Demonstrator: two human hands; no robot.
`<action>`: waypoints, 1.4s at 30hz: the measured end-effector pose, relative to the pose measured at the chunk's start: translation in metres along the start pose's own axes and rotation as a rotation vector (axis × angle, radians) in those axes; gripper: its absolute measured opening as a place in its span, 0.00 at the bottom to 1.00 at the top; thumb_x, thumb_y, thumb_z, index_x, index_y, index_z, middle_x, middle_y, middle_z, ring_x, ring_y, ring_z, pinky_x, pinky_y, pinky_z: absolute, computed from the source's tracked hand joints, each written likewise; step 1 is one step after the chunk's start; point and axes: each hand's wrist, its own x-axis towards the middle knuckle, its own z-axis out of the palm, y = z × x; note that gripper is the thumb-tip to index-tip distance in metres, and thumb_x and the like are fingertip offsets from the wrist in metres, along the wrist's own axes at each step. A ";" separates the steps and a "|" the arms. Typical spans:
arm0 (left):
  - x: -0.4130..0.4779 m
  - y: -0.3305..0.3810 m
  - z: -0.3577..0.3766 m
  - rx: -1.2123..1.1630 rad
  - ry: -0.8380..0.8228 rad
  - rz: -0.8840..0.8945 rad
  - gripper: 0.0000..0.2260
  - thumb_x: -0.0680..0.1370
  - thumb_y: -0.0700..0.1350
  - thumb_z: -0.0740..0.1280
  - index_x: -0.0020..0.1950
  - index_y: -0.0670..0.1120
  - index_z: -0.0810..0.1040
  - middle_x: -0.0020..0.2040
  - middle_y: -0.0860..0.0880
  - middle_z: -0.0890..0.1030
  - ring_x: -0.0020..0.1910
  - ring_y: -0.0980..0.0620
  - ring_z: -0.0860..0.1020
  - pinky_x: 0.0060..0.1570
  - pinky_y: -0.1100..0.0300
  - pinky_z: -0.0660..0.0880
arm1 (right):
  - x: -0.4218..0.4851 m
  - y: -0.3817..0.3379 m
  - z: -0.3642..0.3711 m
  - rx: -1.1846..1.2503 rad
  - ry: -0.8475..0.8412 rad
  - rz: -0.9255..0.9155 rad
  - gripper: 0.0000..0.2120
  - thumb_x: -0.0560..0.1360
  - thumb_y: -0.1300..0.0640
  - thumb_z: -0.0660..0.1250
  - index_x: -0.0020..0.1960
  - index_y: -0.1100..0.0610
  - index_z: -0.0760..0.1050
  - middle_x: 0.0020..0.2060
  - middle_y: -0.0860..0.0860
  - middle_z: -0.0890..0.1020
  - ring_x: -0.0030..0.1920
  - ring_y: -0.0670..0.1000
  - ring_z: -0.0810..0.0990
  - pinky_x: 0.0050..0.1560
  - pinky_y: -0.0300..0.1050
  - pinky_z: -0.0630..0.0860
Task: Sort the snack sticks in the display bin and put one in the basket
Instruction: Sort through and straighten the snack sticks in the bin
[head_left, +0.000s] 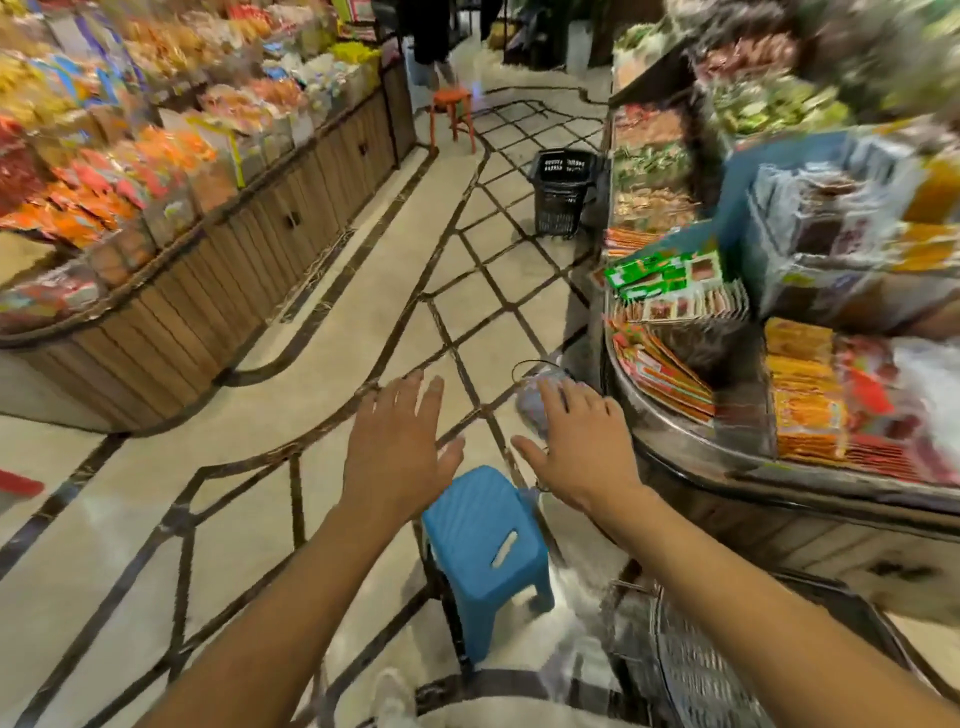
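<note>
Both hands were out in front of the person, over the aisle floor and short of the counter (675, 434). The left hand (400, 441) was flat, fingers straight and spread. The right hand (576, 441) was likewise open-fingered and gripped nothing I could make out, though something pale and blurred lay under its fingertips. The step looked like the reach toward the display bin (753, 415), so I'd judge the sorting not yet begun. To do it well, the right hand should cross the counter's curved front edge and come down along the packets' length, squaring them into 1 neat row against the bin's wall rather than raking them, while the left steadies the pile. The snack sticks (805, 410) lay near the counter's front edge, toward its right: long, thin orange and yellow packets side by side, some with red print, all blurred. A black basket (561, 192) stood on the floor by the counter's far end, well apart from the hands, and a blue stool (483, 525) sat just below them
</note>
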 end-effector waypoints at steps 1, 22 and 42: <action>0.016 -0.005 0.007 -0.023 -0.002 0.045 0.33 0.76 0.62 0.57 0.73 0.42 0.73 0.70 0.38 0.75 0.65 0.37 0.76 0.63 0.40 0.74 | 0.007 0.002 -0.001 -0.006 0.007 0.043 0.41 0.74 0.30 0.48 0.79 0.54 0.60 0.74 0.58 0.70 0.73 0.61 0.68 0.70 0.60 0.66; 0.243 0.079 0.050 -0.115 -0.016 0.719 0.34 0.77 0.63 0.58 0.79 0.47 0.64 0.76 0.43 0.69 0.73 0.41 0.68 0.71 0.43 0.67 | 0.058 0.076 -0.010 -0.035 0.061 0.729 0.40 0.78 0.30 0.54 0.82 0.51 0.51 0.79 0.56 0.61 0.79 0.57 0.59 0.75 0.57 0.60; 0.371 0.296 0.111 0.082 -0.162 0.712 0.33 0.79 0.63 0.59 0.79 0.47 0.62 0.77 0.44 0.68 0.75 0.43 0.67 0.74 0.46 0.62 | 0.140 0.318 0.050 0.242 -0.033 0.639 0.41 0.79 0.31 0.54 0.82 0.54 0.50 0.79 0.57 0.61 0.79 0.58 0.59 0.76 0.55 0.61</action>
